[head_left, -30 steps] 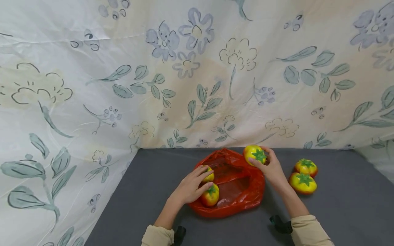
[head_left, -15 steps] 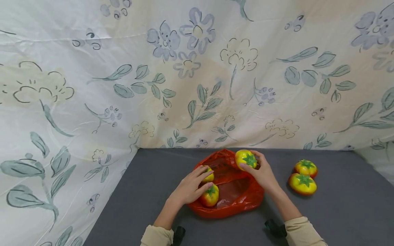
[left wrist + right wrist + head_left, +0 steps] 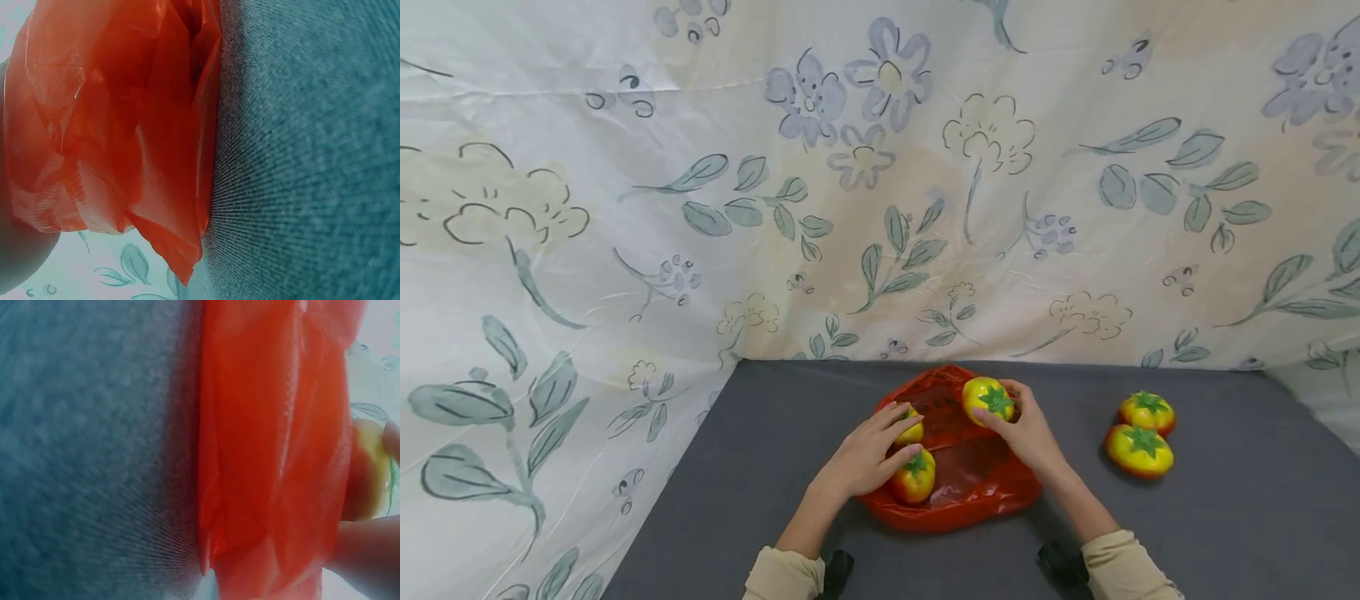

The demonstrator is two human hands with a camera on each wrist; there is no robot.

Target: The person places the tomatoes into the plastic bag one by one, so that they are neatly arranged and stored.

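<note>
Gripping a tomato in my right hand over the red bag; left hand pinches the rim open. Lower gently, clear of the two inside.

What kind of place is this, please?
Probably a makeshift tabletop set, not a real kitchen: a floral sheet hung as backdrop, a grey cloth table, and toy-like tomatoes beside a red bag.
</note>
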